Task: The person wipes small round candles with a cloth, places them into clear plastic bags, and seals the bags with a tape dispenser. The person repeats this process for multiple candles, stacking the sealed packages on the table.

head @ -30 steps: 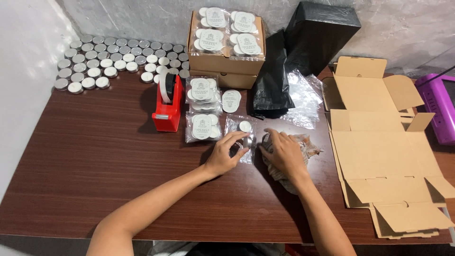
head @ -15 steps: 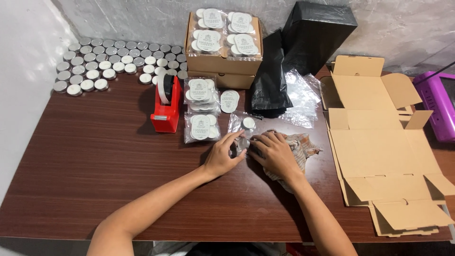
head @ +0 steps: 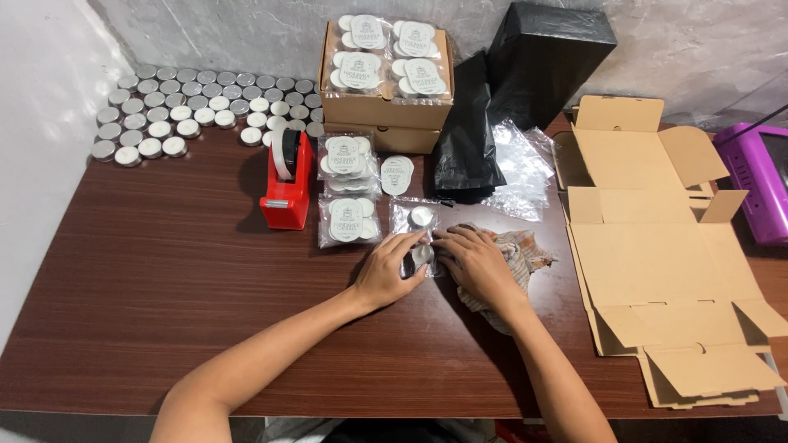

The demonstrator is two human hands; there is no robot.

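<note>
A dark wooden table stands against a rough grey wall, and the person leans over its near edge with both arms stretched forward. The left hand and the right hand meet at a small clear plastic bag lying flat near the middle of the table. One little candle in a metal cup shows in the far end of the bag; another sits right at the fingertips of both hands. Each grip is pinched lightly on the near end of the bag, fingers curled down onto it. The right hand rests over a crumpled cloth.

Just left of the bag lie sealed packs of candles, and left of those a red tape dispenser. Rows of loose candles fill the far left corner. A brown carton topped with more packs stands at the far side, black bags to its right, and flattened cardboard boxes lie on the right.
</note>
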